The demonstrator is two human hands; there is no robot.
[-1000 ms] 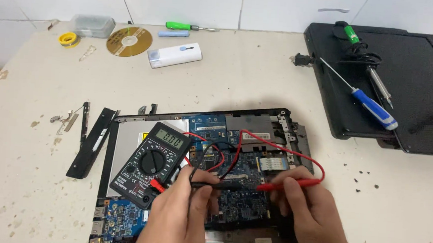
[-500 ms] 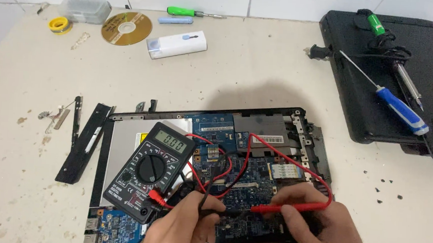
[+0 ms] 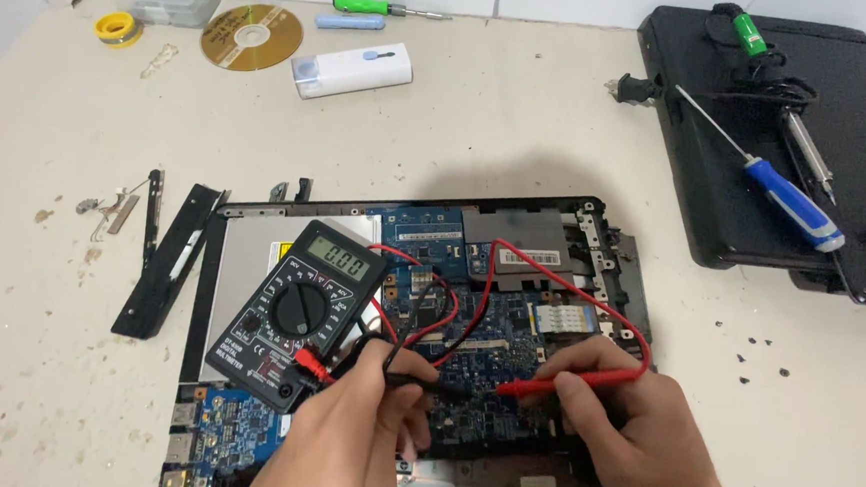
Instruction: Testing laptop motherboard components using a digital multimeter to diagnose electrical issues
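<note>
Okay, my left hand (image 3: 346, 439) is clenched around the thin black test probe (image 3: 415, 381), tip lying on the blue circuit board (image 3: 487, 337) of the opened black laptop base (image 3: 555, 216). My right hand (image 3: 622, 436) grips the slim red test probe (image 3: 565, 382), pinched between thumb and fingers, its tip pointing left and nearly meeting the black one over the board. Red and black leads (image 3: 481, 277) loop up over the board and run back to the black digital multimeter (image 3: 299, 311), which lies tilted on the silver drive bay, just left of my hands. Everything sits on the beige tabletop (image 3: 521, 119). Far right, a blue-handled screwdriver (image 3: 791, 203) lies on a black laptop lid (image 3: 861, 119). At the back: gold disc (image 3: 252, 37), white rectangular box (image 3: 352, 68), green-handled screwdriver (image 3: 377, 6).
</note>
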